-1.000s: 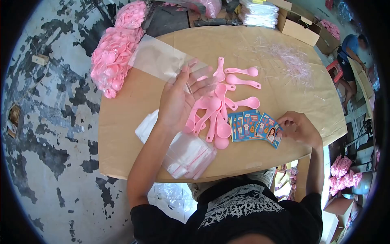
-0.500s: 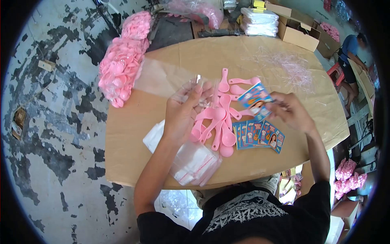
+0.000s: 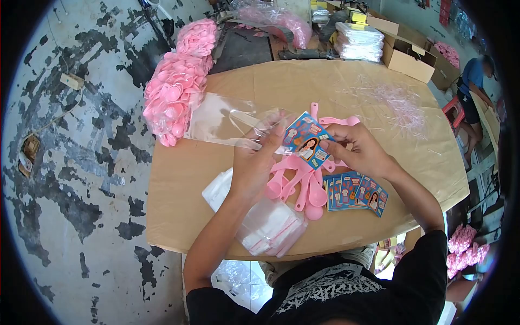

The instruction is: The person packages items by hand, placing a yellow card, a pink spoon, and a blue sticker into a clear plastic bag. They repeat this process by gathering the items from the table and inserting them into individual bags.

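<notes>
My right hand (image 3: 360,150) pinches a blue printed card (image 3: 307,138) between thumb and fingers. The card's left corner is right at the mouth of a clear plastic bag (image 3: 219,116). My left hand (image 3: 259,154) grips that bag near its mouth, and the bag stretches out flat to the left. Beneath both hands lies a pile of pink plastic spoons (image 3: 316,190), partly hidden by the card and fingers. Several more blue cards (image 3: 346,190) are fanned on the table to the right of the spoons. A stack of clear bags (image 3: 271,225) rests by my left forearm.
Large bags of pink spoons (image 3: 172,97) stand at the table's (image 3: 187,216) left edge. Shredded clear strips (image 3: 401,105) are scattered at the back right. Behind are a cardboard box (image 3: 409,59) and stacked plastic packs (image 3: 358,42). Another person (image 3: 471,89) sits at far right.
My right hand has brought the card leftward to the bag's mouth, beside my left hand. The bag now extends more visibly to the left. The view has shifted slightly.
</notes>
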